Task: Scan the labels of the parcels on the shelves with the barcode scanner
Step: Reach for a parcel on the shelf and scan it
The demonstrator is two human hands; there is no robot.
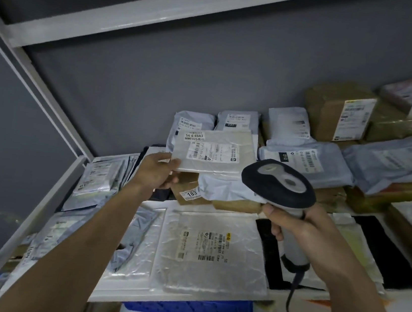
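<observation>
My left hand [159, 171] grips the near left corner of a flat silver parcel [225, 158], lifted above the shelf with its white label [212, 151] facing up. My right hand [302, 233] holds the grey handle of a barcode scanner [277, 183]. The scanner's dark head sits just right of the parcel and points toward it. A large silver bubble mailer [215, 249] with a printed label lies flat on the shelf below both hands.
Grey poly bags [307, 162] and brown cartons [338, 108] are piled at the back and right of the white shelf [40, 212]. A small box marked 183 [189, 194] sits under the lifted parcel. The scanner's cable [293, 300] hangs down. A blue crate [191, 307] stands below.
</observation>
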